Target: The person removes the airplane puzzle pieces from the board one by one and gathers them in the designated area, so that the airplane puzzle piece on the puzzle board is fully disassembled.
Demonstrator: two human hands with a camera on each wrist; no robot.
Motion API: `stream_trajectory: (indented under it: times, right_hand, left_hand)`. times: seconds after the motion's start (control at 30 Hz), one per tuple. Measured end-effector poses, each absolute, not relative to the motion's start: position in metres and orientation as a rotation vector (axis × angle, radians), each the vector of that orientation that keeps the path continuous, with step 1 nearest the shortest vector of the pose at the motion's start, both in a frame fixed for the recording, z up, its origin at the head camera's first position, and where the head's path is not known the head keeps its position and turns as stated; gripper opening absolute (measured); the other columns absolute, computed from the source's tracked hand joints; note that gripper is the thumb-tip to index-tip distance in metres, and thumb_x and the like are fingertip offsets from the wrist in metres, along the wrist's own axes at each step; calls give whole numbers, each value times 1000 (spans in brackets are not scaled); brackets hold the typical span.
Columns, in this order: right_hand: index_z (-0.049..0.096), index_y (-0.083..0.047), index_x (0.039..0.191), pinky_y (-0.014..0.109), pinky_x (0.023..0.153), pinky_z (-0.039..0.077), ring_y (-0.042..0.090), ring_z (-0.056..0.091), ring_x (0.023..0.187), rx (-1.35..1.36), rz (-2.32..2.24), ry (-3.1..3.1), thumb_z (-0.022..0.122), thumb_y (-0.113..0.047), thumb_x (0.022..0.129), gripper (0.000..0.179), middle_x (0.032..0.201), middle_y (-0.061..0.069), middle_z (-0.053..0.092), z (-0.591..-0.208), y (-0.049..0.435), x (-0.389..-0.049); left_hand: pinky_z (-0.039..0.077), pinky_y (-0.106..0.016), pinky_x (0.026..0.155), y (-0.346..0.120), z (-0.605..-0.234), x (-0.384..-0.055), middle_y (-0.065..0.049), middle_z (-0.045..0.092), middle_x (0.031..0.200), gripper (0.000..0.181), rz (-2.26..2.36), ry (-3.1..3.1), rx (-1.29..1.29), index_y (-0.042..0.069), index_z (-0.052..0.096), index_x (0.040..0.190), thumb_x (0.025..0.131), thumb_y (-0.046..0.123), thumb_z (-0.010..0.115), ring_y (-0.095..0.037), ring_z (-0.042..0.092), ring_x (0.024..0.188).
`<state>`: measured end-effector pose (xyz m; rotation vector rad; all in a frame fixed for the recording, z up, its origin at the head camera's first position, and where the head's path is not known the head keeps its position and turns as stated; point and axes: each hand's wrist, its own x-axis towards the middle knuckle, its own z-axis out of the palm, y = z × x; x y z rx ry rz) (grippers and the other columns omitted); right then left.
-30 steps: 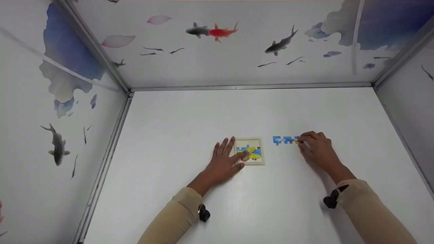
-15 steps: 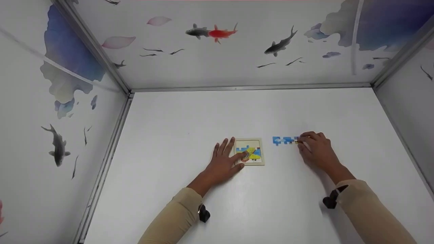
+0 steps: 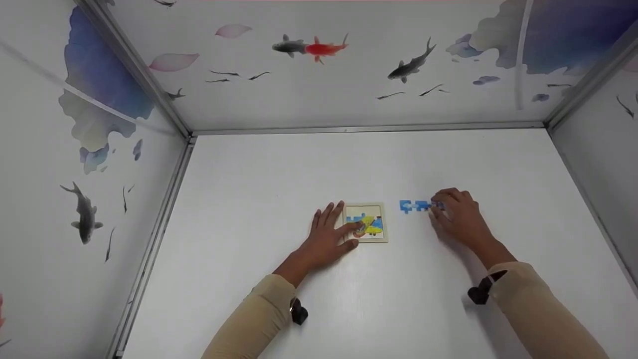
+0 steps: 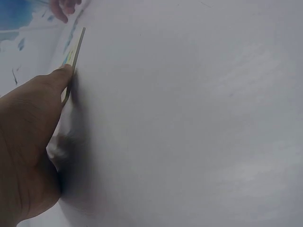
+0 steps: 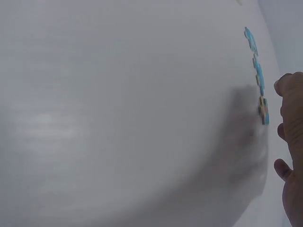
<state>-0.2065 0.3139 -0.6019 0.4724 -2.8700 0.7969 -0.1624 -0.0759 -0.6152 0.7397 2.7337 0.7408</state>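
Note:
A small square puzzle board (image 3: 385, 234) with a light wooden rim lies on the table in the head view, partly filled with a blue and yellow picture. My left hand (image 3: 321, 244) rests on its left side with fingers spread, one finger on the picture and the thumb at the near edge. The left wrist view shows that thumb against the board (image 4: 75, 56). To the right, blue puzzle pieces (image 3: 406, 206) lie in a row. Over the row's right end is my right hand (image 3: 461, 217), its fingers loosely bent. In the right wrist view it appears just above the pieces (image 5: 259, 75), pinching none.
A white tabletop (image 3: 269, 169) carries everything. Walls printed with fish (image 3: 411, 65) and blue patches enclose it at the back and sides, meeting the table along grey metal edging (image 3: 344, 130). Black wrist cameras (image 3: 299, 311) sit at both sleeves.
My right hand has shifted slightly left and away from me, from the row's right end to over the rightmost piece. The left hand and board look unmoved.

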Motion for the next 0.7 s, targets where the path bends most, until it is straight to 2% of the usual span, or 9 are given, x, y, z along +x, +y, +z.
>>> stream_trajectory:
  times: [0.2,0.43,0.7]
  right_hand:
    - [74,-7,130,65,98,46,43,57,125,548,844,-2839,79,-11,101,29,139,17,68,-592,275,-209]
    - [73,-9,138,64,103,50,39,60,126,697,825,-2878,79,-25,105,37,138,12,72,-591,224,-202]
    - [73,-12,141,64,98,49,34,61,120,859,777,-2893,80,-29,104,41,136,8,71,-596,184,-193]
  left_hand:
    - [7,-70,137,-76,-618,-165,-12,12,187,50,720,2749,738,37,52,166,118,52,44,-43,6,174]
    - [9,-71,137,-76,-622,-167,-12,15,187,54,723,2765,730,34,49,168,117,52,49,-44,8,174]
    - [16,-65,138,-75,-619,-167,-9,20,187,84,692,2781,694,11,25,177,113,53,58,-39,15,174]
